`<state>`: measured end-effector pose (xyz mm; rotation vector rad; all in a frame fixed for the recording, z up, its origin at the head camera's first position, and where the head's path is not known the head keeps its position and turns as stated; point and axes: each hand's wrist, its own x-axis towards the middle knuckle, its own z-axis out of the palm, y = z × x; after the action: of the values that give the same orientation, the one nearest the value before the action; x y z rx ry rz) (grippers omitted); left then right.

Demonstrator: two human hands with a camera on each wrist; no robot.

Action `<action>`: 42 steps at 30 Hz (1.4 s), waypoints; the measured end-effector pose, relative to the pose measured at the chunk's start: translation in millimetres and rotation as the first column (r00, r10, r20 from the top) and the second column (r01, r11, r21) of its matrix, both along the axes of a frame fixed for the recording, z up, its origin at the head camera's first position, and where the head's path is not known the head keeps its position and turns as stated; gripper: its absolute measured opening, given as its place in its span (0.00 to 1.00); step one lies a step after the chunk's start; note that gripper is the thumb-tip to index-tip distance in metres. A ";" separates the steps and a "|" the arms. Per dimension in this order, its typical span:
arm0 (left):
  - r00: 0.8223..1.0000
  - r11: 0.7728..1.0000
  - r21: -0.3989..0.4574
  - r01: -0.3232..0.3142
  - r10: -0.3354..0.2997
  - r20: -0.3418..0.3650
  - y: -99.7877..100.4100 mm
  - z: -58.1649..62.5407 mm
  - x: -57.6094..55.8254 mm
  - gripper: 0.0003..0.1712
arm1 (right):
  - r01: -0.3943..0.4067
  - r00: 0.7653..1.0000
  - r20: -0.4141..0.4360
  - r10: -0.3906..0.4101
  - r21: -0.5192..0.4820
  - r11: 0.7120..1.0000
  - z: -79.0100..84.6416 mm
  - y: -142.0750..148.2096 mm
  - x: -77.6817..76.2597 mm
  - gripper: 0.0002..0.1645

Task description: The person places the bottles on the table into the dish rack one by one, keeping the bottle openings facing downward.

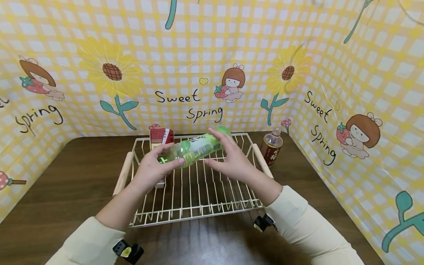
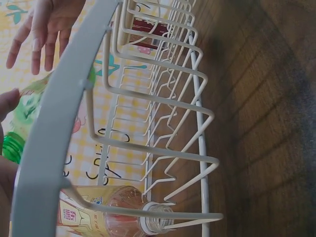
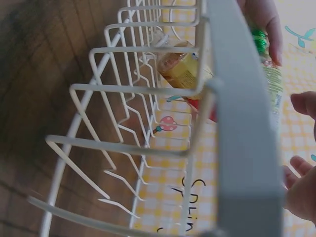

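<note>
A green plastic bottle (image 1: 198,147) is held above the wire rack (image 1: 185,215), lying aslant with its neck low toward the left. My left hand (image 1: 152,165) grips it around the neck end, thumb in front. Near the bottle's base, my right hand (image 1: 232,156) has its fingers spread and overlaps it in the head view. The right wrist view shows that hand's thumb (image 3: 303,103) apart from the bottle. In the rack's left part stands a bottle with a red and yellow label (image 1: 161,136), neck down among the wires (image 2: 155,217).
A bottle with a dark red label (image 1: 272,147) stands upright on the brown table (image 1: 73,176), right of the rack. Wooden handles (image 1: 123,173) flank the rack's sides. Yellow checked cloth (image 1: 179,66) hangs behind and along both sides.
</note>
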<state>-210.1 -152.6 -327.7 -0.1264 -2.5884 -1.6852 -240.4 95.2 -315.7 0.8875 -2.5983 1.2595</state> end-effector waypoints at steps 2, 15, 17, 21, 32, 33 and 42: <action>0.999 0.999 0.028 -0.034 0.034 -0.009 0.5 0.2 0.3 0.41 | 0.008 1.000 0.017 -0.007 -0.054 0.999 -3.5 -1.2 -1.4 0.49; 0.989 0.978 0.180 -0.103 0.120 -0.083 4.6 -0.7 2.0 0.39 | 0.091 0.951 0.307 -0.033 -0.175 0.980 -13.4 -14.0 -5.4 0.43; 0.990 0.980 0.173 -0.093 0.109 -0.085 5.2 -0.7 2.5 0.40 | 0.105 0.941 0.338 -0.032 -0.201 0.974 -13.2 -15.2 -5.5 0.45; 0.994 0.988 0.140 -0.060 0.072 -0.080 5.9 -1.1 2.6 0.40 | 0.126 0.920 0.393 -0.007 -0.279 0.952 -12.6 -18.7 -5.4 0.50; 0.992 0.996 0.052 0.079 -0.073 -0.106 11.3 -11.8 -0.1 0.49 | 0.115 0.869 0.476 0.136 -0.461 0.880 -14.4 -34.7 -4.2 0.58; 0.991 0.995 0.042 0.085 -0.080 -0.111 12.1 -12.8 -0.5 0.49 | 0.118 0.866 0.480 0.139 -0.467 0.876 -14.7 -35.8 -3.9 0.59; 0.989 0.994 -0.047 0.102 -0.107 -0.107 15.7 -16.4 1.1 0.48 | 0.135 0.865 0.482 0.136 -0.485 0.864 -14.8 -47.6 -1.8 0.62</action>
<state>-209.0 -136.9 -344.1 -0.3517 -2.5779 -1.6079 -242.2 47.6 -330.5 0.4982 -2.3531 2.2921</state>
